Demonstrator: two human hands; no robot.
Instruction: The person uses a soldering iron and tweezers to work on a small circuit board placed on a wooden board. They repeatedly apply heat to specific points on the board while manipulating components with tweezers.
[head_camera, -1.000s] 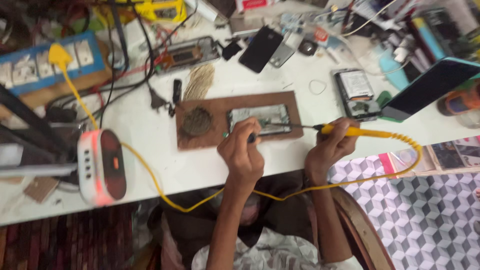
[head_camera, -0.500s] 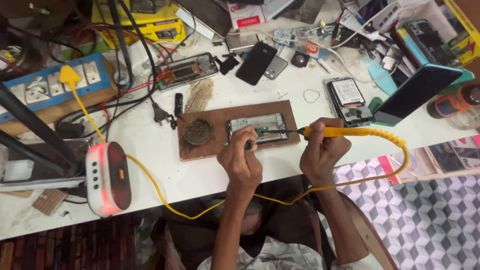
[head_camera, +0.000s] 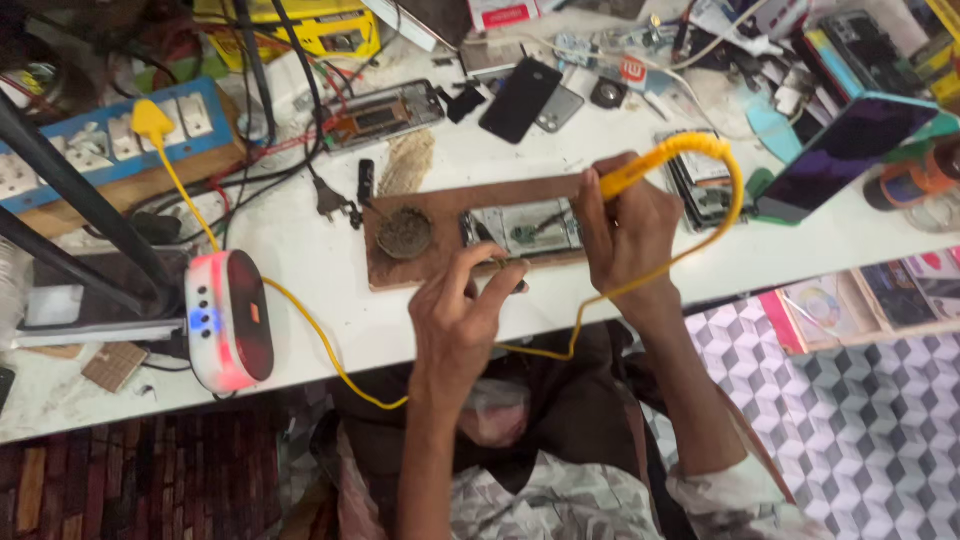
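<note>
An opened phone (head_camera: 525, 227) lies on a brown wooden board (head_camera: 430, 270) on the white table. My right hand (head_camera: 625, 235) grips a yellow soldering iron (head_camera: 640, 172), its tip pointing down onto the phone's inside. My left hand (head_camera: 460, 310) is at the board's near edge and pinches a thin dark tool (head_camera: 505, 262) against the phone's lower edge. A round tin of brownish wire wool (head_camera: 404, 232) sits on the board's left part. The iron's yellow cable (head_camera: 735, 190) loops right and back under my arms.
A red and white speaker-like device (head_camera: 228, 320) stands at left near the table's front edge. A blue power strip (head_camera: 90, 150) lies at the back left. Several phones and parts (head_camera: 520, 98) litter the back; a tilted phone (head_camera: 845, 155) stands at right. Black stand legs (head_camera: 80, 215) cross the left side.
The view has shifted. My right hand has turned the soldering iron from lying flat over the board to pointing down into the phone. My left hand stays at the phone's edge.
</note>
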